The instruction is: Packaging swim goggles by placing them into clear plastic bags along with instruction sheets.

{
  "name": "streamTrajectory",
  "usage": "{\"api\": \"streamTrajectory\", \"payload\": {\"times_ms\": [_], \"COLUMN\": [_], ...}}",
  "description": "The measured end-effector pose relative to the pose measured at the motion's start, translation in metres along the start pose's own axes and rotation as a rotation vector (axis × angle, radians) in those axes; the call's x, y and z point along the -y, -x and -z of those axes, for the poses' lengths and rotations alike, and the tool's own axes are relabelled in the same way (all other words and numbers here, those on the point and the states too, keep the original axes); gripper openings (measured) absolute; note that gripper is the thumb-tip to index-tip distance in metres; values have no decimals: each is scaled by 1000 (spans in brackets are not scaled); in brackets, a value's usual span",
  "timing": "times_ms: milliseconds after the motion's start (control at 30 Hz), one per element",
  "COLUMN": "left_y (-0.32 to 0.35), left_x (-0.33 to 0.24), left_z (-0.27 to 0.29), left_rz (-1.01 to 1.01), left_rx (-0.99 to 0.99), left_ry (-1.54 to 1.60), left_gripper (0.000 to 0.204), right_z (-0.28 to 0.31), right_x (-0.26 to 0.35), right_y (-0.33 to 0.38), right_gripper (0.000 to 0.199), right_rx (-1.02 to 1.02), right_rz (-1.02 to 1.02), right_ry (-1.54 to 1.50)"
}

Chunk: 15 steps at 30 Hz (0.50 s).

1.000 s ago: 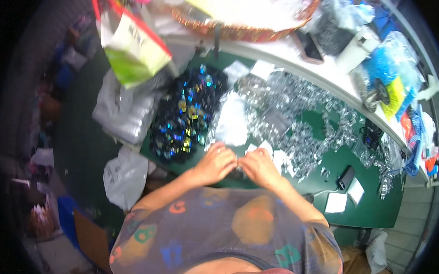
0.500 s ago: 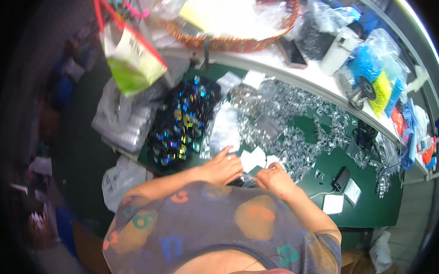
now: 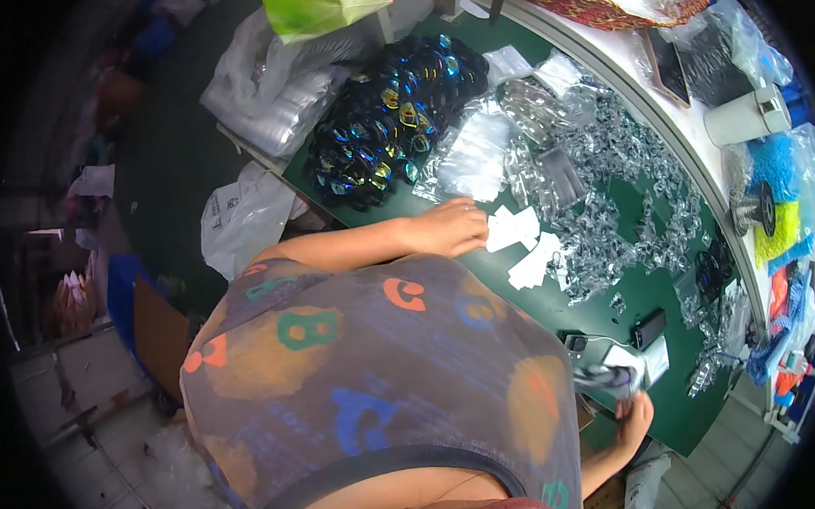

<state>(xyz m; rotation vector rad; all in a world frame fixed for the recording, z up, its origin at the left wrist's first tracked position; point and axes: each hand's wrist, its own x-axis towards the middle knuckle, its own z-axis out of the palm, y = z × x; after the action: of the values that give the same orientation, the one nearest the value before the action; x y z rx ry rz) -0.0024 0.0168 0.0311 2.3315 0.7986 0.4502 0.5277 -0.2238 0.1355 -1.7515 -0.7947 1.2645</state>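
Our left hand (image 3: 449, 227) curls its fingers inward mid-frame and our right hand (image 3: 633, 419) bends its fingers at lower right; we cannot tell whether either is clamped on anything. We face a dark green flat table (image 3: 649, 290), a spread of shiny clear plastic packets (image 3: 597, 216) right of centre, a heap of black iridescent beads (image 3: 385, 128) upper left, white paper cards (image 3: 535, 261) beside our left fingers, and a blurred glossy dark item (image 3: 611, 380) at our right fingertips.
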Motion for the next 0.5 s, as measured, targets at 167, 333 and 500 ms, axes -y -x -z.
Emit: {"api": "streamTrajectory", "payload": {"times_ms": [167,333,500], "left_y": [28,49,109], "left_x": [24,63,72], "left_z": [-9,37,38], "left_rz": [107,284,564], "left_rx": [-234,-419,-437], "left_ry": [-53,-38,-74], "left_gripper": [13,12,13], "right_z": [67,139,78], "right_x": [-79,-184,-212], "right_y": [64,91,85], "right_gripper": [34,37,36], "right_rx": [-359,-693,-861], "right_rz": [-140,-502,-520], "right_ry": [-269,-233,-142]}}
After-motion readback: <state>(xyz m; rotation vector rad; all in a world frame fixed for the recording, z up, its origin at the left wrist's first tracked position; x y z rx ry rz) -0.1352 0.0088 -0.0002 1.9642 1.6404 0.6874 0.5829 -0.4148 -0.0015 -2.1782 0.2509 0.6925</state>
